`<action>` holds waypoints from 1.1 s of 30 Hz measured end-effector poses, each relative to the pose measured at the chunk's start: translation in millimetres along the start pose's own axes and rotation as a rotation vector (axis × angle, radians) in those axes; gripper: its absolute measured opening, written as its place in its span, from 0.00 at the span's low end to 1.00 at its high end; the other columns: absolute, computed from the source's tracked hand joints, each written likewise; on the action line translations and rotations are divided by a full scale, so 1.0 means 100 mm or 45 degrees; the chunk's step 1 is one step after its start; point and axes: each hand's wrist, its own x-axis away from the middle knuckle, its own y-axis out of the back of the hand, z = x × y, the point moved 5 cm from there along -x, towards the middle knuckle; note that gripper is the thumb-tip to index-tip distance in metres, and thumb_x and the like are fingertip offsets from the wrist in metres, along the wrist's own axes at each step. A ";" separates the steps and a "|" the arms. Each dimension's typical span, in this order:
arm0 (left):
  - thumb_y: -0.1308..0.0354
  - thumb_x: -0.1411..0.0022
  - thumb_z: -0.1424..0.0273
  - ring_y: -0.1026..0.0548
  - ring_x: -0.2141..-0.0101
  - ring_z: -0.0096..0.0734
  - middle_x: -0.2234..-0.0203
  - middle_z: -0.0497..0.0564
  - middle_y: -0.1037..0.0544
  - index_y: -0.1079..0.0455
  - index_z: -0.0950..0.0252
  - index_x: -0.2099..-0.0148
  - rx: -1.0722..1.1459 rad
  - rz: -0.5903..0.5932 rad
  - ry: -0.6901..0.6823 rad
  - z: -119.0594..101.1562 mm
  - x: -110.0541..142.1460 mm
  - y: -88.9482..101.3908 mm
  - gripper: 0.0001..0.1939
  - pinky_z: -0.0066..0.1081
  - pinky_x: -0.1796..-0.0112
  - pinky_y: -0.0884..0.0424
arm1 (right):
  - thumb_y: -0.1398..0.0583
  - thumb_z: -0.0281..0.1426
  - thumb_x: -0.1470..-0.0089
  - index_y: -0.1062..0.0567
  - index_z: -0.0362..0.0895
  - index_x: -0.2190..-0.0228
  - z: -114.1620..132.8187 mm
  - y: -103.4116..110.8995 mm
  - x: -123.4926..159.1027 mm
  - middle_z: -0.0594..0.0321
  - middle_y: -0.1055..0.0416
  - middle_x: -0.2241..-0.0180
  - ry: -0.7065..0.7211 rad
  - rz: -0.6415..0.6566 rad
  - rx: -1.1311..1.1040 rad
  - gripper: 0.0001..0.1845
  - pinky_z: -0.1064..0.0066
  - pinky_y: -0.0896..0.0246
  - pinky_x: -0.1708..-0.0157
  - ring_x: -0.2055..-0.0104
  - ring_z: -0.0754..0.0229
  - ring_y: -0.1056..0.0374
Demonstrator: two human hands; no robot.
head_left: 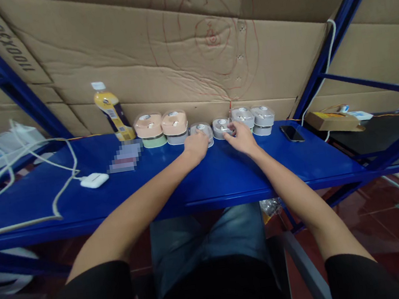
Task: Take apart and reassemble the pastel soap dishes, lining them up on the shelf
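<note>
Small rounded containers with clear lids stand in a row at the back of the blue table. My left hand [197, 148], fingers curled, grips a low grey container [208, 140] near the middle. Just right of it is another low grey container [220, 127]; my right hand [242, 137] has its thumb and fingers at its right side. Two peach-topped stacks stand to the left, one on a green container [154, 141] and one on a grey container [178, 138]. On the right are two grey stacks [263, 117], the nearer one partly hidden by my right hand.
A yellow drink bottle [114, 113] stands at the back left, with a blurred-out flat item before it. A white earphone case [94, 180] and white cables [56, 199] lie left. A phone [292, 133] lies right. Behind is a cardboard wall [114, 47]; blue metal posts [347, 15] flank the table [204, 183].
</note>
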 end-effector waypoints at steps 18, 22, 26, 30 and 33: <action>0.39 0.26 0.53 0.48 0.22 0.79 0.22 0.78 0.39 0.41 0.75 0.20 -0.064 -0.366 0.318 0.82 -0.41 0.18 0.43 0.71 0.27 0.53 | 0.35 0.40 0.39 0.20 0.45 0.56 0.13 0.03 0.02 0.49 0.19 0.54 0.009 0.040 -0.032 0.14 0.48 0.26 0.44 0.57 0.48 0.23; 0.39 0.27 0.55 0.42 0.25 0.82 0.24 0.80 0.37 0.42 0.72 0.20 -0.064 -0.391 0.285 0.76 -0.38 0.09 0.43 0.74 0.30 0.47 | 0.35 0.38 0.39 0.20 0.44 0.56 0.09 0.02 0.01 0.47 0.18 0.53 0.017 0.041 -0.026 0.13 0.47 0.27 0.41 0.51 0.45 0.22; 0.42 0.26 0.64 0.39 0.28 0.83 0.26 0.83 0.37 0.43 0.75 0.21 -0.066 -0.421 0.202 0.69 -0.32 0.06 0.38 0.70 0.37 0.34 | 0.35 0.39 0.39 0.20 0.47 0.57 0.05 0.00 -0.01 0.49 0.18 0.53 0.038 0.023 -0.054 0.12 0.43 0.26 0.42 0.51 0.43 0.22; 0.45 0.24 0.65 0.39 0.28 0.81 0.27 0.83 0.35 0.44 0.76 0.21 -0.030 -0.430 0.157 0.66 -0.28 0.12 0.37 0.67 0.38 0.32 | 0.35 0.40 0.39 0.20 0.46 0.57 0.02 -0.01 -0.02 0.49 0.18 0.54 0.041 0.027 -0.057 0.13 0.43 0.26 0.42 0.53 0.44 0.22; 0.46 0.23 0.67 0.41 0.26 0.80 0.28 0.83 0.34 0.44 0.78 0.21 0.021 -0.429 0.121 0.65 -0.21 0.22 0.35 0.67 0.35 0.35 | 0.35 0.40 0.39 0.19 0.46 0.57 0.01 0.01 -0.02 0.52 0.18 0.55 0.017 0.010 -0.048 0.13 0.46 0.25 0.43 0.57 0.48 0.23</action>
